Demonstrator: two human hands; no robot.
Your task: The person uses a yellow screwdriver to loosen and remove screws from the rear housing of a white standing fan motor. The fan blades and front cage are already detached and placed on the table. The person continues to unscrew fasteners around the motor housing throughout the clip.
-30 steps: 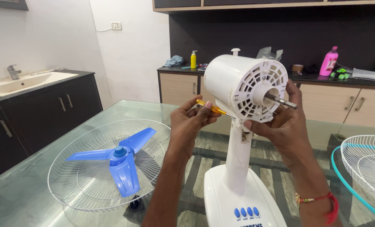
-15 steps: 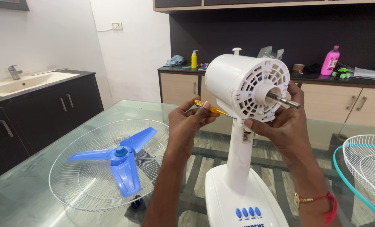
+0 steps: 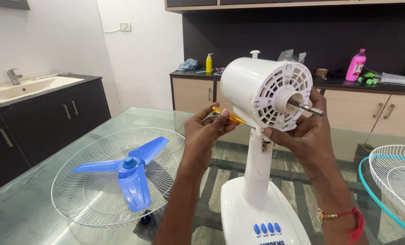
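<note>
We have the fan point(image 3: 261, 136) standing upright on the glass table point(image 3: 39, 190), close in front of us, its white base with the row of blue buttons point(image 3: 267, 227) nearest to us. Our left hand point(image 3: 207, 136) pinches a small yellow-handled screwdriver point(image 3: 229, 117) between thumb and fingers, closed snugly on the handle, with the tip aimed at the underside of the motor housing point(image 3: 261, 90), about where it meets the neck; we cannot see the screw itself. Our right hand point(image 3: 304, 136) cups the front lower edge of the housing from the side, fingers wrapped against the vented face, steadying it just below the bare metal shaft point(image 3: 308, 108).

As for how far along we are, we judge the fan largely stripped: the blue blade point(image 3: 130, 170) lies off the shaft, resting in one wire guard point(image 3: 98, 199) to our left on the table, and a second guard point(image 3: 397, 181) with a teal rim lies well apart at the right edge. Nothing is mounted on the shaft. What is in hand appears to be the fastening at the housing and neck; whether that screw is loose or tight we cannot tell, and the housing sits whole on its stand.
</note>
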